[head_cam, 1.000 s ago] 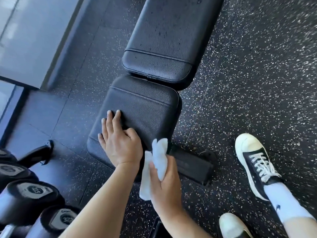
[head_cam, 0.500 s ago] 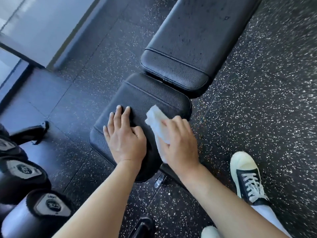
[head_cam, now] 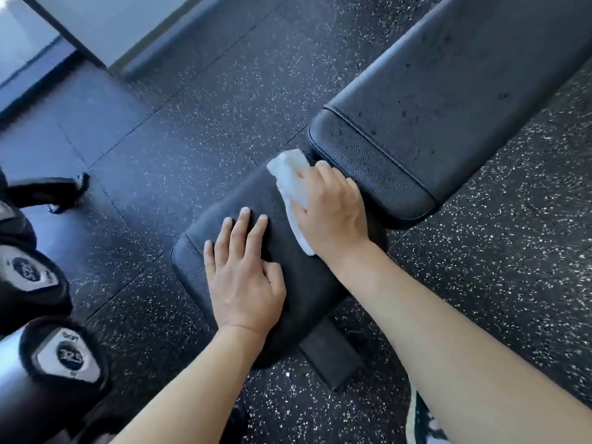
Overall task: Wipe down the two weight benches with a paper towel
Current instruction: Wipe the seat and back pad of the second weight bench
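Only one black weight bench is in view. Its seat pad (head_cam: 192,261) lies in the middle and its long back pad (head_cam: 448,107) runs off to the upper right, speckled with dark marks. My left hand (head_cam: 246,283) rests flat on the seat pad with the fingers spread. My right hand (head_cam: 333,209) holds a white paper towel (head_cam: 290,168) against the seat pad's far edge, next to the gap before the back pad. The fingers curl over the towel, which sticks out ahead of the fingertips and behind the palm.
Several black dumbbells (head_cam: 64,357) lie on a rack at the lower left. A black rack foot (head_cam: 54,190) juts onto the floor at the left. The bench's frame foot (head_cam: 330,357) shows below the seat. The speckled rubber floor (head_cam: 496,267) surrounds the bench.
My right hand has carried the towel from the seat's near end up across the pad to its far edge. My left hand has stayed flat on the seat. The view has shifted left.
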